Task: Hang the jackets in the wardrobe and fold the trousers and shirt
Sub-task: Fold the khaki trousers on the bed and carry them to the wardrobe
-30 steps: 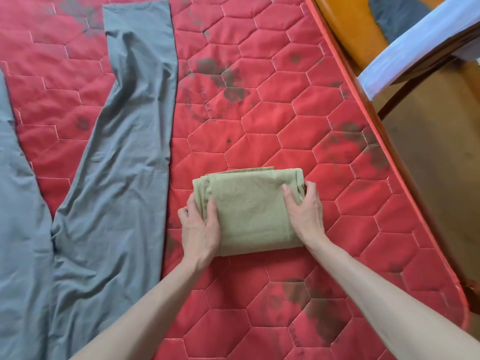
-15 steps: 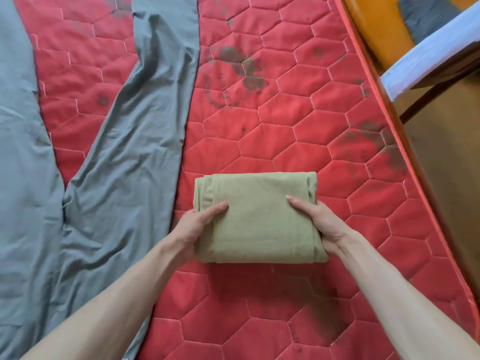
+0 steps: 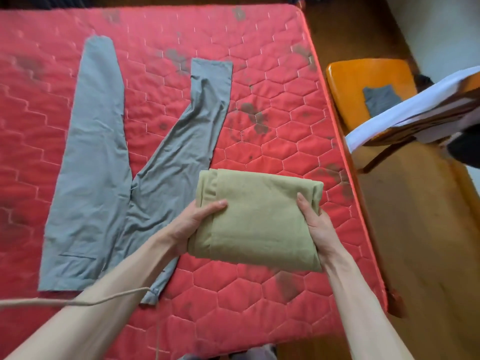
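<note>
A folded olive-green garment (image 3: 259, 219) is held up above the red quilted mattress (image 3: 272, 302). My left hand (image 3: 193, 224) grips its left edge, thumb on top. My right hand (image 3: 315, 224) grips its right edge the same way. A pair of grey trousers (image 3: 104, 183) lies spread flat on the mattress to the left, legs apart and pointing away from me.
An orange wooden chair (image 3: 363, 81) stands right of the mattress with a grey cloth (image 3: 380, 98) on its seat and a white garment (image 3: 410, 110) over its back. Wooden floor (image 3: 415, 242) runs along the right. A beige cord (image 3: 78, 302) crosses my left forearm.
Both hands have lifted the folded green garment off the mattress. The view has pulled back, so the whole trousers and the chair now show.
</note>
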The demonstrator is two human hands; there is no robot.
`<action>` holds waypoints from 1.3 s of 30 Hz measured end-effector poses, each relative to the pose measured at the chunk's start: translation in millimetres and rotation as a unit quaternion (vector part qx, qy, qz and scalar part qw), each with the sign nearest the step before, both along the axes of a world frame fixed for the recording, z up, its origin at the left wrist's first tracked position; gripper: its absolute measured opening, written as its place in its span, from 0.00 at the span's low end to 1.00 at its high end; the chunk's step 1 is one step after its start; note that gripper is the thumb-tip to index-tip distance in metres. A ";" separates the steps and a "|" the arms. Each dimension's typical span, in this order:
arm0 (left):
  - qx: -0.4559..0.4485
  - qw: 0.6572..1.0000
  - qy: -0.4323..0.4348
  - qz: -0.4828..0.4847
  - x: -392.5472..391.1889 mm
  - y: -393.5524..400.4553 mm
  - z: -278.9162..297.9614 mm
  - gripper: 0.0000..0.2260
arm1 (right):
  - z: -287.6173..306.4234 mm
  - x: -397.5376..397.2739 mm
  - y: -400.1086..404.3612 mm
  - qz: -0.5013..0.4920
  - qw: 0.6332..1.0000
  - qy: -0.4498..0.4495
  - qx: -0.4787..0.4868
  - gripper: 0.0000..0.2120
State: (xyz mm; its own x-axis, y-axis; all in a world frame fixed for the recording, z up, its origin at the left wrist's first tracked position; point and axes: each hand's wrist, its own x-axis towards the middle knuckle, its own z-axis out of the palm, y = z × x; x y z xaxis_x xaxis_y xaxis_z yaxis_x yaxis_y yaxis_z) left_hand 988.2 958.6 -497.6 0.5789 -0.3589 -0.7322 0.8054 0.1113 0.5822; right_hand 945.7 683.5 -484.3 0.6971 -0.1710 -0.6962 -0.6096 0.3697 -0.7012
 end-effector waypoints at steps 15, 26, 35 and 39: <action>0.040 0.970 -0.148 0.190 -96.7 46.5 246.2 0.23 | 253.6 -52.5 36.5 0.212 0.970 -0.104 -0.057 0.30; 0.171 0.857 -0.225 0.431 -246.3 89.7 303.1 0.18 | 293.0 -44.6 127.5 0.440 0.881 -0.173 0.015 0.17; 0.127 0.741 -0.193 0.630 -431.4 133.9 330.6 0.23 | 319.0 -126.6 276.4 0.629 0.759 -0.163 0.051 0.22; 0.175 0.690 -0.196 0.674 -509.8 158.4 333.1 0.33 | 333.0 -189.9 341.8 0.681 0.711 -0.167 0.055 0.21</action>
